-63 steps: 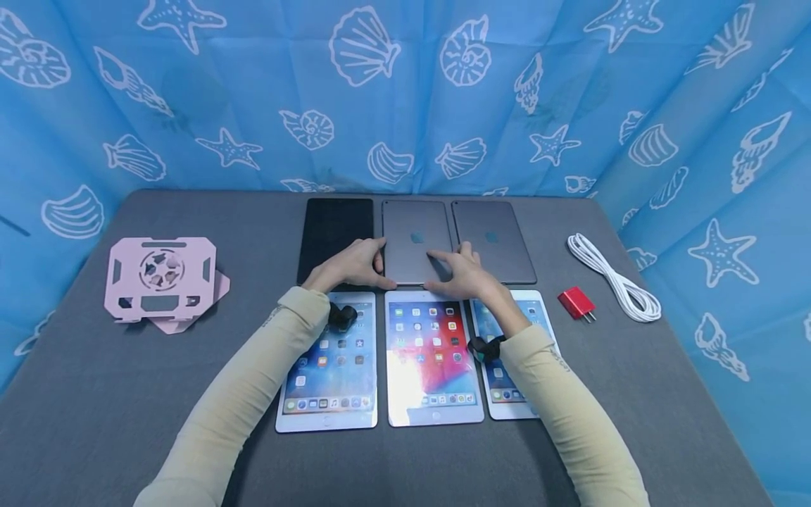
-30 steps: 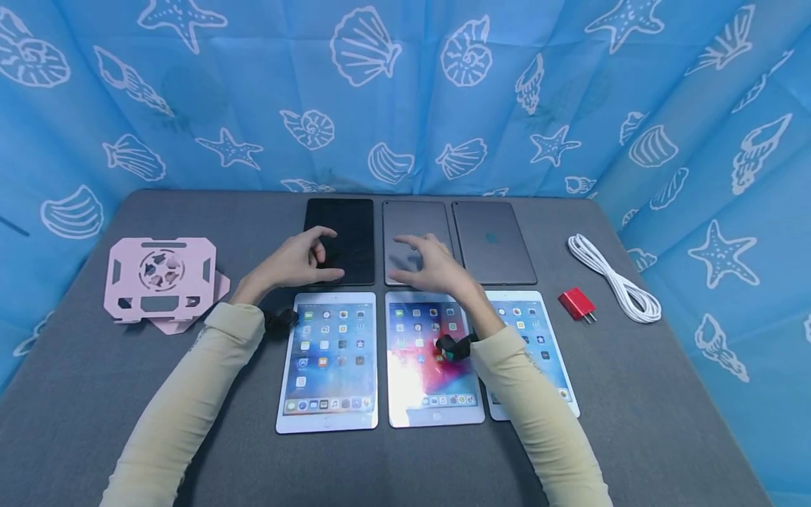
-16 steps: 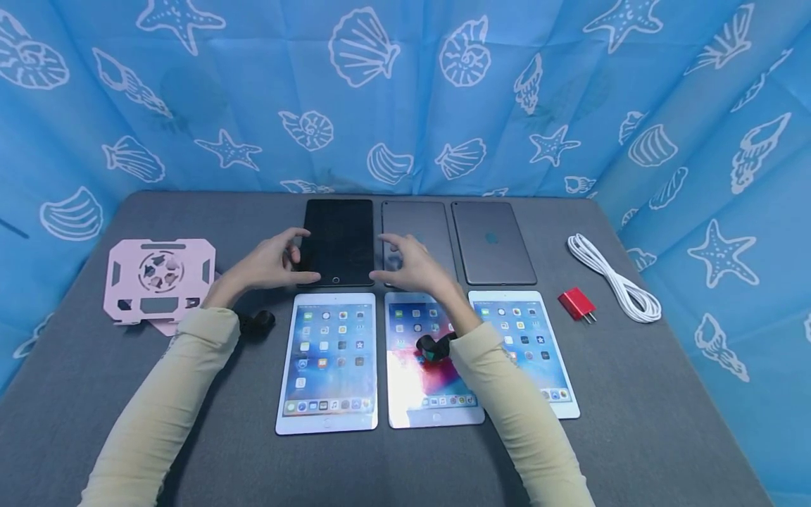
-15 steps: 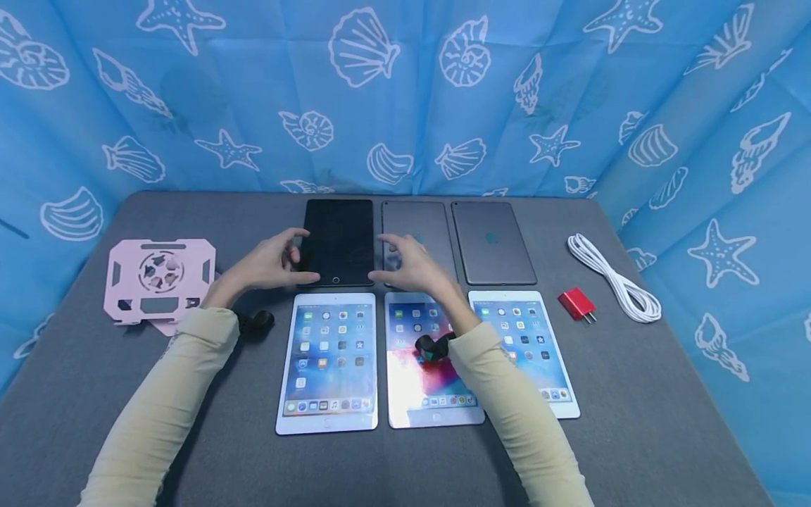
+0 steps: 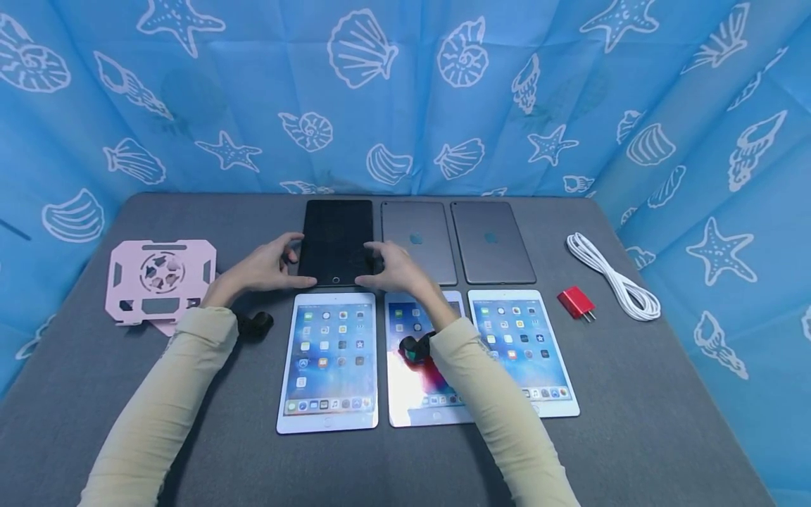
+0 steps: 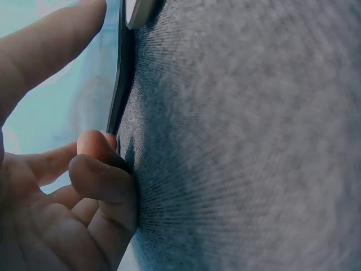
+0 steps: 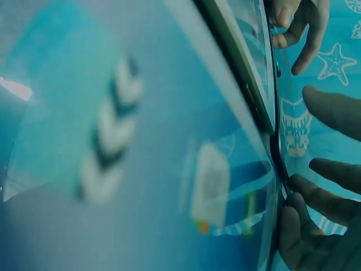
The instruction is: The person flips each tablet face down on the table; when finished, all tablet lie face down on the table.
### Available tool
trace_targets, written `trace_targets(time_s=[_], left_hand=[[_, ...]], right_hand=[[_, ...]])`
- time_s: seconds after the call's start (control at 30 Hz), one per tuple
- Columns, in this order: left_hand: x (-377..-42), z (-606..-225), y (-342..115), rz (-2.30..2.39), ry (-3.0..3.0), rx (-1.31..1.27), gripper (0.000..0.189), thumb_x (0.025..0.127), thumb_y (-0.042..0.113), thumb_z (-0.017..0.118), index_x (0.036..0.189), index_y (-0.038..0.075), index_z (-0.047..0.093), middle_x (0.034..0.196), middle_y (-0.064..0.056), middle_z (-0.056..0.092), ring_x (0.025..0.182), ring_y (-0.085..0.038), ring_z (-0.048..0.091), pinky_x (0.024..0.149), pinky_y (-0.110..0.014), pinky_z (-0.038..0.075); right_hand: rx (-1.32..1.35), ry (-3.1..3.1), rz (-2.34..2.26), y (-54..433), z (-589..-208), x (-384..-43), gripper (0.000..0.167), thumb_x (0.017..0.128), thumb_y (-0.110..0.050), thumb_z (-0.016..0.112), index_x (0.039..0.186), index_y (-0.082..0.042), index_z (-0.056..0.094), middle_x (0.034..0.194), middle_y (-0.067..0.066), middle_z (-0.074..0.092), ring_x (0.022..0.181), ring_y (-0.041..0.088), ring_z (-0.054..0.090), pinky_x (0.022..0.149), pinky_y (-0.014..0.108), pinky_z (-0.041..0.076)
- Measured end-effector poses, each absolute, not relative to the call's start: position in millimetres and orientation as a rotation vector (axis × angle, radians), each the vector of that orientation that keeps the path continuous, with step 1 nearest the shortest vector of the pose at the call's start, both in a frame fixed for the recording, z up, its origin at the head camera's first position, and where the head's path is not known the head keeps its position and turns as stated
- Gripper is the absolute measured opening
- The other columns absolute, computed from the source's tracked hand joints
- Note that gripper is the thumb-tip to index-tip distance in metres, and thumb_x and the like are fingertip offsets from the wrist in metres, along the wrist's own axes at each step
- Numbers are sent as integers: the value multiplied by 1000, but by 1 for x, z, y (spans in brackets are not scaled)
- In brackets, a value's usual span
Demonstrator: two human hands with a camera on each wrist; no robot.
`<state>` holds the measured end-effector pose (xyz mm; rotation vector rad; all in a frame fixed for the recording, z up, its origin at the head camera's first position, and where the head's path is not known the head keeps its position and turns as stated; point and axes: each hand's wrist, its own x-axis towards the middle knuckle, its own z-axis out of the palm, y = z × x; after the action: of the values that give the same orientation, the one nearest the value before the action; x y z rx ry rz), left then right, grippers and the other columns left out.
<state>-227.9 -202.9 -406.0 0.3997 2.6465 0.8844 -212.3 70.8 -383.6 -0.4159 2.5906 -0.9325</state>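
In the head view a black tablet (image 5: pixel 336 239) lies screen up in the back row, with its home button toward the person. My left hand (image 5: pixel 262 267) is at its left side, thumb stretched toward the near left corner and forefinger at the left edge. The left wrist view shows this hand's lower fingers (image 6: pixel 104 178) bent against the cloth beside the dark tablet edge. My right hand (image 5: pixel 398 271) is at the right edge, thumb at the near right corner, overlapping the grey tablet (image 5: pixel 415 222) beside it. Both hands are spread, framing the black tablet.
Another grey tablet (image 5: pixel 493 243) lies face down at the back right. Three white tablets, left (image 5: pixel 328 366), middle (image 5: pixel 412 401) and right (image 5: pixel 522 345), lie lit in front. A pink stand (image 5: pixel 134 274) is at left; a red plug (image 5: pixel 576 303) and white cable (image 5: pixel 613 276) at right.
Both hands have moved left from the middle grey tablet to the black tablet's sides. In the last half second the right hand has come in to its right edge. The tablets look unmoved.
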Motion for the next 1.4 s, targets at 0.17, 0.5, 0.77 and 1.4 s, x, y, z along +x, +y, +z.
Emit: trace_targets(time_s=[0.17,0.5,0.77,1.4], left_hand=[[-230,-408,-202,859,2633,402,102,86,37,81,160,-1,21,120,-19,52,77,-17,51,69,-31,43],[-231,-412,-199,824,2635,382,107,86,37,81,161,-4,18,118,-16,50,77,-17,49,69,-31,41],[-232,-412,-199,810,2631,383,113,84,39,83,161,-5,13,117,-16,49,75,-17,47,66,-30,40],[-230,-408,-198,772,2628,366,114,84,39,83,162,-3,12,117,-15,47,78,-18,45,68,-31,39]], right_hand=[[-345,2594,-876,66,-383,-213,82,92,-29,77,159,-9,34,159,19,42,152,38,33,122,53,34],[-276,2620,-751,61,-388,-216,88,91,-32,78,160,-3,30,167,21,27,157,39,22,126,52,27],[-248,2645,-735,60,-391,-217,89,89,-33,80,158,-1,33,162,22,34,152,41,30,123,52,32],[-160,2595,-919,56,-394,-219,89,87,-24,83,157,-2,34,156,18,40,149,38,30,122,53,33]])
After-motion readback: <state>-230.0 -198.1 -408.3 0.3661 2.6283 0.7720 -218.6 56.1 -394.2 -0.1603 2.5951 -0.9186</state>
